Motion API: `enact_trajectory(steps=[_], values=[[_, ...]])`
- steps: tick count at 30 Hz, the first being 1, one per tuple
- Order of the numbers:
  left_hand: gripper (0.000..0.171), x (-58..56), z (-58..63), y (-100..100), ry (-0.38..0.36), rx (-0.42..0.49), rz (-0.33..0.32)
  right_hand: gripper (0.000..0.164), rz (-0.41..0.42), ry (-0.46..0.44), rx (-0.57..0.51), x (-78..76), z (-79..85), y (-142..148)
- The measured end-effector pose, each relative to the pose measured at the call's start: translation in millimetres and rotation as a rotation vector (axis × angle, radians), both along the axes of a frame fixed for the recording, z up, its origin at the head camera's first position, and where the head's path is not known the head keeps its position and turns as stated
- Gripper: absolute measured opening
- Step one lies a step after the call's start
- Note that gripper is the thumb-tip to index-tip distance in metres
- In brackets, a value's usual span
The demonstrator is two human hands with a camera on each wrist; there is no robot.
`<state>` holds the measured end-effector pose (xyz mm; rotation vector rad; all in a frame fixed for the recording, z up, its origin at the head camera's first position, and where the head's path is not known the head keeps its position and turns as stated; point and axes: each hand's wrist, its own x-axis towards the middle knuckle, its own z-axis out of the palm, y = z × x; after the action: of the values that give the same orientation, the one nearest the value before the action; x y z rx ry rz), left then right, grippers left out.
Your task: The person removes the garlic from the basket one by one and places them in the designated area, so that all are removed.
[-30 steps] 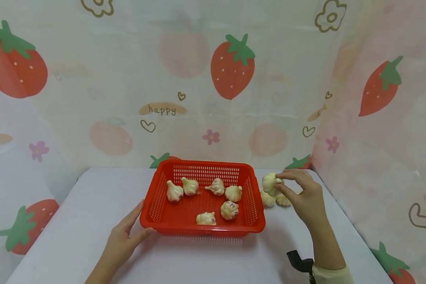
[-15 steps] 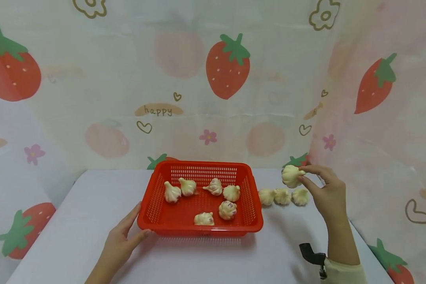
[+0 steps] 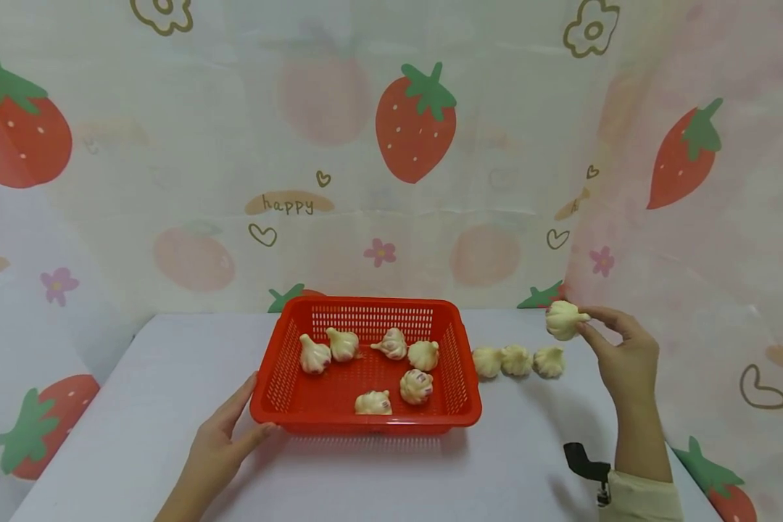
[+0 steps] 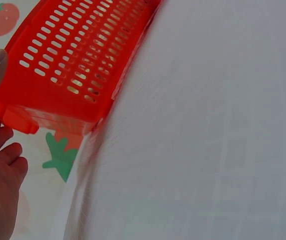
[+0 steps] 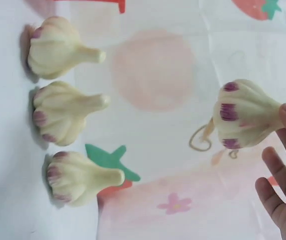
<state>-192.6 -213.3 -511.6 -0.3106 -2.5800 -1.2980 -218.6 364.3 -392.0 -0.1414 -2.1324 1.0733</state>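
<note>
In the head view, my right hand (image 3: 626,355) pinches a garlic bulb (image 3: 562,320) by its stem, raised above the table. The right wrist view shows purple marks on the base of this held garlic bulb (image 5: 243,115), with thumb and finger at its stem. Three more bulbs stand in a row on the table below: a near-basket bulb (image 3: 486,362), a middle bulb (image 3: 516,360) and an outer bulb (image 3: 549,362). My left hand (image 3: 218,442) grips the front left corner of a red plastic basket (image 3: 372,420), thumb in front and fingers along its left side.
Several garlic bulbs lie inside the basket, among them one with purple marks (image 3: 416,387) and one at the left (image 3: 315,354). A white-covered table (image 3: 339,486) bears everything. A strawberry-printed curtain (image 3: 528,145) closes off the back and sides.
My right hand has carried its garlic bulb right and slightly up, away from the basket, uncovering the row of three. The left hand stays at the basket corner; the head view shifts slightly.
</note>
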Motion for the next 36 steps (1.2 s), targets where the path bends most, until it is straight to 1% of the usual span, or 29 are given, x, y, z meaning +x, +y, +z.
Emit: enact_trajectory(steps=[6,14,21,24,28,30,36], values=[[0.086,0.6,0.5,0.2,-0.008,-0.005,0.005,0.027,-0.042,0.013,-0.011,-6.2,-11.6,12.7],[0.086,-0.4,0.3,-0.2,0.014,0.002,-0.001,0.025,-0.125,0.031,-0.064,-11.3,-29.7,27.4],[0.085,0.2,0.7,0.3,-0.033,-0.008,0.015,0.027,-0.194,0.021,-0.07,-15.1,-46.7,39.1],[0.086,0.4,0.9,0.6,-0.043,-0.005,0.02,0.029,-0.224,-0.018,-0.07,-16.1,-51.8,42.4],[0.086,1.1,1.6,1.2,-0.036,-0.002,0.02,0.033,-0.256,-0.126,-0.086,-17.0,-59.7,47.4],[0.086,1.4,2.1,1.4,-0.032,0.0,0.019,0.034,-0.264,-0.163,-0.086,-17.4,-64.3,49.9],[0.087,1.4,3.7,2.5,-0.054,-0.008,0.029,0.031,-0.264,-0.189,-0.081,-20.4,-79.8,58.8]])
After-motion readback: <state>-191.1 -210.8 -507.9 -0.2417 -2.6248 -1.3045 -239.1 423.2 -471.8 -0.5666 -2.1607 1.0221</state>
